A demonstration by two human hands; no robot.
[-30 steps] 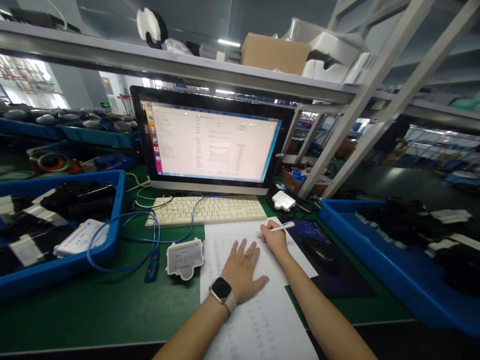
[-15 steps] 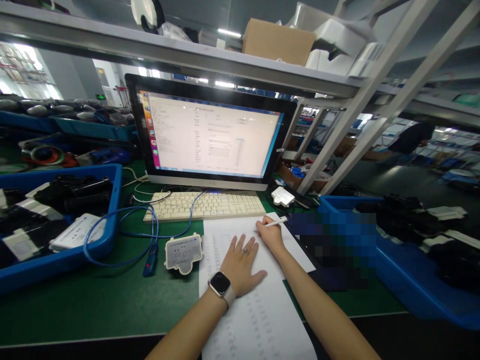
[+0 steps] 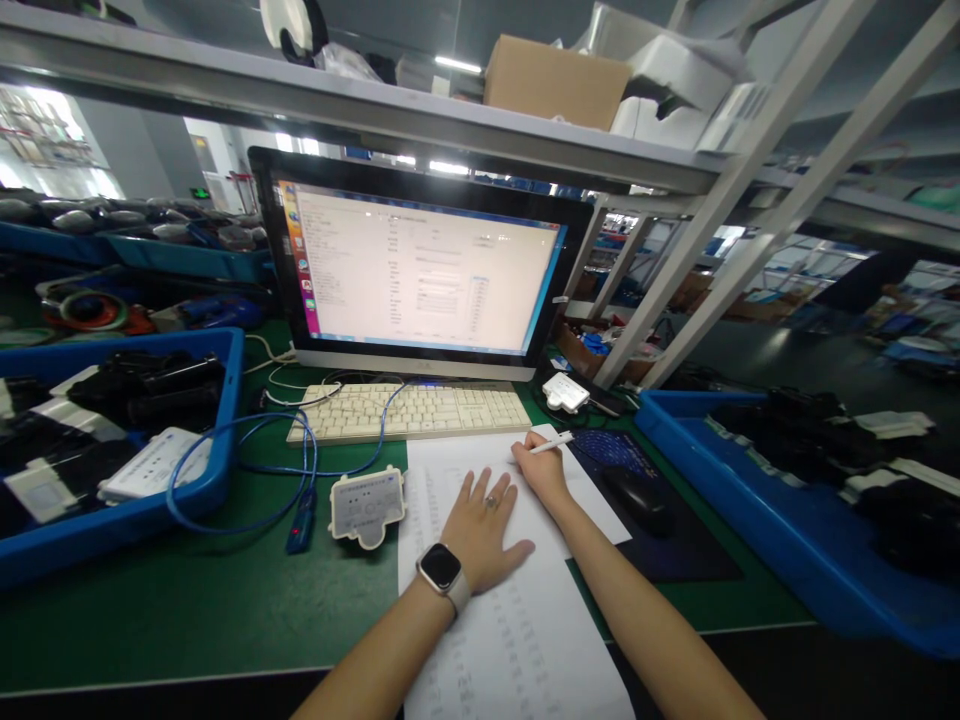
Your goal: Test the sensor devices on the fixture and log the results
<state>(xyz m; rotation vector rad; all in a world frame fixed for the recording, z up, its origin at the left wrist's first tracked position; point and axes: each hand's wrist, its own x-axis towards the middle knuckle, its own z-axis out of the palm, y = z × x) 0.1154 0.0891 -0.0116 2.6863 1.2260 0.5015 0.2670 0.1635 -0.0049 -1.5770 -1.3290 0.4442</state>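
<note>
My left hand (image 3: 484, 530) lies flat on a sheet of paper (image 3: 517, 650) with its fingers spread; a ring and a watch (image 3: 441, 568) are on that arm. Pinched in my right hand (image 3: 541, 470) is a white pen (image 3: 553, 443), its tip end down near the top of the paper. Rows of blurred writing run along the sheets. Left of the paper sits a grey and white plastic module (image 3: 368, 507). A white keyboard (image 3: 412, 412) lies just beyond the paper's top edge.
A lit monitor (image 3: 420, 270) stands behind the keyboard. A black mouse (image 3: 636, 498) rests on a dark mouse pad (image 3: 697, 555). Blue bins hold parts at left (image 3: 225, 470) and right (image 3: 780, 540). A blue cable ends in a small blue device (image 3: 301, 522). Overhead, a shelf (image 3: 420, 108) carries boxes.
Both hands and the pen stay almost where they were. A person in the far background at right has shifted rightward.
</note>
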